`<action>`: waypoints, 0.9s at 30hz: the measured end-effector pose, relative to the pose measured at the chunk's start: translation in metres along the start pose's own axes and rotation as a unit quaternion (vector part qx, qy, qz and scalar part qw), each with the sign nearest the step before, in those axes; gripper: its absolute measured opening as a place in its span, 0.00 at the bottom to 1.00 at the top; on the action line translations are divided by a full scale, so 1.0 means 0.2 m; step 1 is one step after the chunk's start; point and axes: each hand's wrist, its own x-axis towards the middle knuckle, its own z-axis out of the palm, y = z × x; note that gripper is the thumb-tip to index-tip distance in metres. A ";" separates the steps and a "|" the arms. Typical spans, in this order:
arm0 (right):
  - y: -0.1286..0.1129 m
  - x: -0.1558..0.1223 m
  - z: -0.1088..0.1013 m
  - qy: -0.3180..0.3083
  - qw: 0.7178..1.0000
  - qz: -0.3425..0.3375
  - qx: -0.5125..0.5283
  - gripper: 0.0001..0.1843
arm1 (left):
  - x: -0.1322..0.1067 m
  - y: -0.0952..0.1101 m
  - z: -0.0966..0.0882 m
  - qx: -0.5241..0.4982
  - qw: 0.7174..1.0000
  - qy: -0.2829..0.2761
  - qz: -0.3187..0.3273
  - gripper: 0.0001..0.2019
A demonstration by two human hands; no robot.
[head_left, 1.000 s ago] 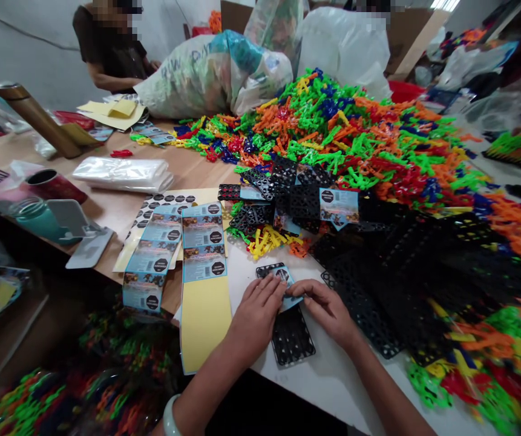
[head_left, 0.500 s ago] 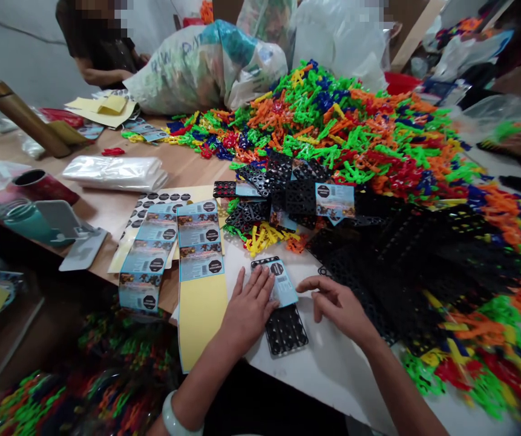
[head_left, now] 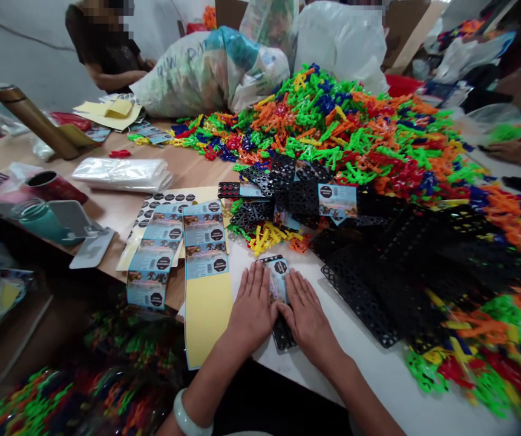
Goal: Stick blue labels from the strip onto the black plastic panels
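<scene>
A blue printed label (head_left: 279,283) lies across a black perforated plastic piece (head_left: 284,336) on the white tabletop. My left hand (head_left: 252,306) rests flat on the label's left side, fingers stretched out. On its right side lies my right hand (head_left: 306,309), also flat, with the thumbs meeting over the lower part. Both palms hide the label's edges. Just to the left are a label strip on yellow backing paper (head_left: 206,321) and a second strip of labels (head_left: 154,266) that hangs over the table edge.
Black perforated pieces (head_left: 364,284) are heaped at the right. Behind them rises a pile of colourful plastic figures (head_left: 333,127). A gold flask (head_left: 37,124), folded clear bags (head_left: 121,174) and a phone stand (head_left: 91,247) are at the left. Another person (head_left: 106,54) is across the table.
My right hand has moved left and flattened onto the label's right side. My left hand stays flat on the label, and the label's right edge is now covered.
</scene>
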 end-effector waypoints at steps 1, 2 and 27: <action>0.01 -0.03 0.00 0.007 1.000 0.004 0.004 0.36 | 0.00 0.00 0.01 -0.005 1.000 0.006 -0.011 0.32; 0.02 -0.05 0.00 0.011 1.000 0.010 0.012 0.36 | 0.00 0.00 0.03 -0.013 1.000 0.011 -0.019 0.33; -0.16 0.04 -0.15 0.049 0.870 0.203 0.448 0.32 | -0.07 0.12 -0.22 -0.636 0.684 0.154 -0.322 0.20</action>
